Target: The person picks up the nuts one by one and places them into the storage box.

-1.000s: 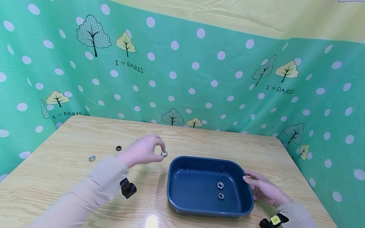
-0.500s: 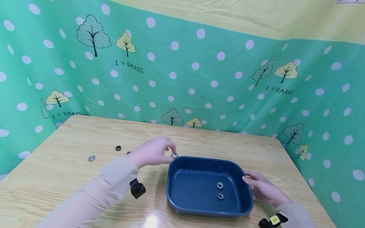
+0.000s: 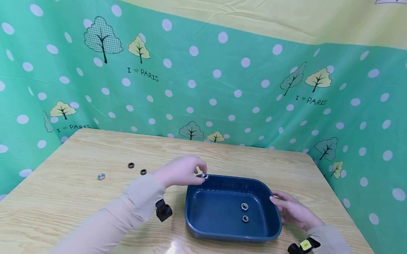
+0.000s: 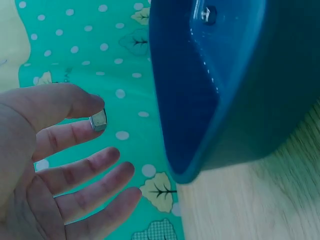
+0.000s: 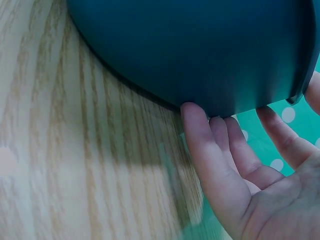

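Note:
My left hand [image 3: 182,171] pinches a silver hex nut [image 4: 99,120] between thumb and index finger, with the other fingers spread loosely. In the head view this nut is over the back left corner of a blue tray [image 3: 231,236]. Two metal nuts lie apart inside the tray, one nut [image 3: 244,207] behind the other nut [image 3: 245,219]. At the tray's right end my right hand [image 3: 296,212] holds its wall, the thumb at the rim and fingertips against the outer side.
Left of the tray on the wooden table [image 3: 59,207] lie a silver nut [image 3: 101,176], a dark nut [image 3: 131,165] and another dark nut [image 3: 143,171]. A green dotted curtain [image 3: 226,101] hangs behind the table and along both sides.
My left hand has carried the nut rightward, from beside the tray to over its corner. A dark nut behind that hand has come into view. My right hand stays at the tray.

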`<act>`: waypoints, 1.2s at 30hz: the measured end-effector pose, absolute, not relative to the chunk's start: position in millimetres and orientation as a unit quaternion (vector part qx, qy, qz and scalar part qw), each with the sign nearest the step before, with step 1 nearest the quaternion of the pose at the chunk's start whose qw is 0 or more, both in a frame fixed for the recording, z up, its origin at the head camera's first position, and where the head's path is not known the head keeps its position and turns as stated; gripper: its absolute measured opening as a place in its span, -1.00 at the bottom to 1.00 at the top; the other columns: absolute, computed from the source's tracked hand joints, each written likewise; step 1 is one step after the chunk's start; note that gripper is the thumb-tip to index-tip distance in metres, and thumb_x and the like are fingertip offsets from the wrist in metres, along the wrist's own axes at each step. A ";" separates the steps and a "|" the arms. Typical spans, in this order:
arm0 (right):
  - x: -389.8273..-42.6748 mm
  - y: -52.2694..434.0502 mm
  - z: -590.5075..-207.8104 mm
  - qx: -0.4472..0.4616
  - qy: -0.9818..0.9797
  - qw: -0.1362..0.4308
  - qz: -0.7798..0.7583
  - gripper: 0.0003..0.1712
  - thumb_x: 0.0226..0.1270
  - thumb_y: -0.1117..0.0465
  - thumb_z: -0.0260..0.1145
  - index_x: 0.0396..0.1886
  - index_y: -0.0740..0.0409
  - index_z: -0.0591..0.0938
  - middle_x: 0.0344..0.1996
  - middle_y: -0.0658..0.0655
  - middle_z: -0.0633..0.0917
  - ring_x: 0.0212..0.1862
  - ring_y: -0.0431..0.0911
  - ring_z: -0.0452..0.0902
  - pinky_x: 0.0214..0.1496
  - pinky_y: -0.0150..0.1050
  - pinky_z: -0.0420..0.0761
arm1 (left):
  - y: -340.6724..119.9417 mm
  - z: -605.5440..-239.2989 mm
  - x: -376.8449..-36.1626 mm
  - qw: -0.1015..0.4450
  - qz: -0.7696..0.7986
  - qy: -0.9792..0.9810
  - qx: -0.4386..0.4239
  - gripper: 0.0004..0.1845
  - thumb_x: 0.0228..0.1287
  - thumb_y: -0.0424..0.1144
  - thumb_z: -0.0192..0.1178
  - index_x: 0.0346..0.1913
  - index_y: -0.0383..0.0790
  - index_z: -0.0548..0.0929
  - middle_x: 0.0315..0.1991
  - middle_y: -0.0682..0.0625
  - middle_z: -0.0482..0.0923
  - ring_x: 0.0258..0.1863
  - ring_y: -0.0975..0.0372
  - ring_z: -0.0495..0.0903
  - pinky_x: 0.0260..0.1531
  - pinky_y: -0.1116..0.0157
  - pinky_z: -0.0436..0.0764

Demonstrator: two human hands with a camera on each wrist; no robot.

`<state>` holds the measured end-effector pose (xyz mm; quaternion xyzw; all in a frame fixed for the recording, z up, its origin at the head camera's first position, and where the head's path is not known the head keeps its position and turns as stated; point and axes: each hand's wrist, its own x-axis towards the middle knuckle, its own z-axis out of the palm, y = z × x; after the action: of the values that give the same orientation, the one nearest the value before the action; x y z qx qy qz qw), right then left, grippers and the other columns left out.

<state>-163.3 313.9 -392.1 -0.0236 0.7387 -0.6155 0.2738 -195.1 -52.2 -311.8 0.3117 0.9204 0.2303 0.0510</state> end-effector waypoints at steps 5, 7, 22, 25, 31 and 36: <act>-164.2 313.5 -392.8 -0.017 0.739 0.275 -0.615 -0.18 0.47 0.01 0.04 0.42 0.42 -0.07 0.04 0.08 0.65 -0.02 -0.14 0.59 0.00 0.04 0.58 | -40.8 -308.6 -196.7 0.061 0.239 0.915 0.318 -0.86 0.18 -0.22 0.25 -0.22 -0.15 0.66 -0.15 -0.01 0.66 -0.13 0.11 0.64 -0.14 0.20 0.60; -164.3 313.5 -392.8 -0.016 0.738 0.275 -0.616 -0.18 0.47 0.01 0.04 0.42 0.42 -0.08 0.04 0.08 0.65 -0.01 -0.13 0.59 0.00 0.04 0.58 | -35.8 -307.0 -197.3 0.064 0.243 0.913 0.323 -0.86 0.17 -0.23 0.25 -0.21 -0.16 0.66 -0.15 -0.02 0.66 -0.12 0.10 0.63 -0.13 0.19 0.59; -163.7 314.4 -393.1 -0.027 0.735 0.275 -0.619 -0.20 0.48 0.04 0.01 0.42 0.42 -0.10 0.01 0.05 0.66 -0.03 -0.15 0.59 -0.02 0.00 0.57 | -8.6 -315.5 -205.2 0.061 0.234 0.910 0.337 -0.87 0.17 -0.20 0.26 -0.23 -0.11 0.66 -0.15 0.02 0.66 -0.20 0.24 0.61 -0.19 0.30 0.58; -163.8 315.0 -393.0 -0.026 0.734 0.277 -0.619 -0.19 0.48 0.03 0.01 0.43 0.42 -0.11 0.02 0.05 0.65 -0.03 -0.15 0.59 -0.02 -0.01 0.57 | -4.7 -318.0 -206.4 0.066 0.240 0.909 0.334 -0.87 0.17 -0.20 0.26 -0.22 -0.10 0.66 -0.15 0.03 0.66 -0.23 0.27 0.60 -0.24 0.34 0.57; -164.0 315.8 -393.8 -0.030 0.730 0.277 -0.624 -0.21 0.48 0.03 0.01 0.42 0.41 -0.08 -0.01 0.01 0.67 -0.05 -0.17 0.59 -0.04 -0.05 0.57 | 4.9 -325.9 -209.0 0.076 0.242 0.903 0.346 -0.87 0.17 -0.21 0.27 -0.22 -0.11 0.67 -0.16 0.04 0.64 -0.27 0.30 0.58 -0.28 0.39 0.55; -164.3 316.5 -395.1 -0.035 0.725 0.278 -0.629 -0.23 0.48 0.03 0.01 0.42 0.40 -0.06 -0.04 -0.02 0.67 -0.07 -0.18 0.60 -0.06 -0.06 0.59 | 13.8 -329.5 -209.0 0.084 0.235 0.903 0.351 -0.85 0.17 -0.20 0.27 -0.20 -0.12 0.66 -0.16 0.04 0.64 -0.31 0.31 0.56 -0.32 0.43 0.53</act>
<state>-164.3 316.5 -395.1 -0.0350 0.7250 -0.6292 0.2779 -209.0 13.8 -329.5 0.3509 0.9025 0.2350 0.0842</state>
